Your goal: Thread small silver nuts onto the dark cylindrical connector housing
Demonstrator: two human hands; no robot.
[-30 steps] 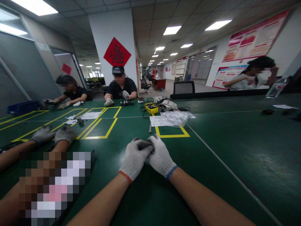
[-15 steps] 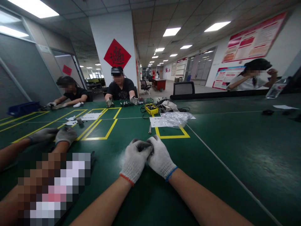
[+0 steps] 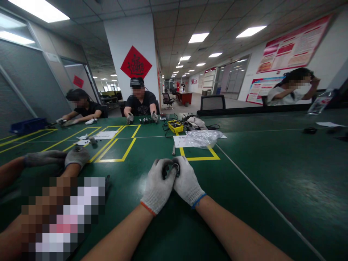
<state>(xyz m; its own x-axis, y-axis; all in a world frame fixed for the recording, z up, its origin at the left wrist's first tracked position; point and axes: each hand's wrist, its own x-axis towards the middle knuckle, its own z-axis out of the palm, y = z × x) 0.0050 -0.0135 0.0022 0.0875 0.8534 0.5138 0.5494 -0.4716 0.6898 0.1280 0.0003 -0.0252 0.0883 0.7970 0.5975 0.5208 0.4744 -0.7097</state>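
My left hand (image 3: 157, 185), in a white knit glove with an orange cuff edge, is closed at the middle of the green table (image 3: 130, 232). Against it is my right hand (image 3: 187, 181), gloved alike with a blue cuff edge, its fingers curled. Between the fingertips of both hands sits a small dark round metal part (image 3: 176, 169) with a shiny ring-like end. Most of it is hidden by the gloves, so its exact kind cannot be made out. Beyond my hands, a small metal cylinder (image 3: 173, 149) stands near a yellow-taped outline.
Past my hands lie a clear plastic bag (image 3: 203, 137), a yellow tray (image 3: 175, 126) and tangled black cables. A co-worker's gloved hands (image 3: 77, 156) work at the left, beside a pixelated patch. Two more people sit across the table; another sits at right near a bottle (image 3: 319, 103).
My left fingers have shifted, and more of the dark part's round end now shows between my hands. The neighbouring co-worker's far hand has moved slightly.
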